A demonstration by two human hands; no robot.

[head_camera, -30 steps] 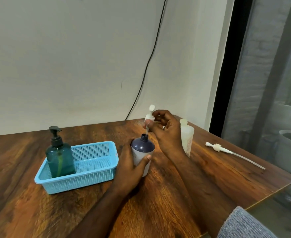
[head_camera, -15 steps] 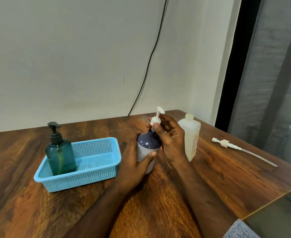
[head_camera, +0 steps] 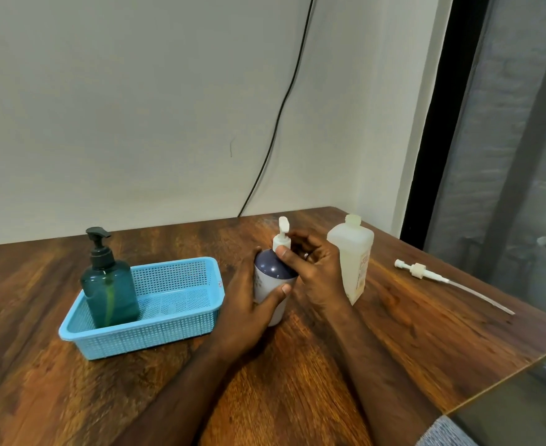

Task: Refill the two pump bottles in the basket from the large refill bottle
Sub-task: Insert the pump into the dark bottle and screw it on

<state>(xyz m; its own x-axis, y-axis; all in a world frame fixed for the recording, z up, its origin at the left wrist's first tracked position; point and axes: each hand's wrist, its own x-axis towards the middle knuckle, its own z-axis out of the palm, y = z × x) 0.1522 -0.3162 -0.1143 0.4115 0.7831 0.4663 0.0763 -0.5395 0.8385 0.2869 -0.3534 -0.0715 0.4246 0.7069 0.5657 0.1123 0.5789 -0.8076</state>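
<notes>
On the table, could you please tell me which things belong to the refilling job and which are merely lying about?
Job:
navy pump bottle
white pump head
teal pump bottle
blue basket
refill bottle
loose pump

Lying about:
black cable

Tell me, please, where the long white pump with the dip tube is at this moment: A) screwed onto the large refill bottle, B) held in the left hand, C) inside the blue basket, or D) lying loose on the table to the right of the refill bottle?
D: the long white pump lies flat on the table, to the right of the open-necked refill bottle and apart from it.
</notes>
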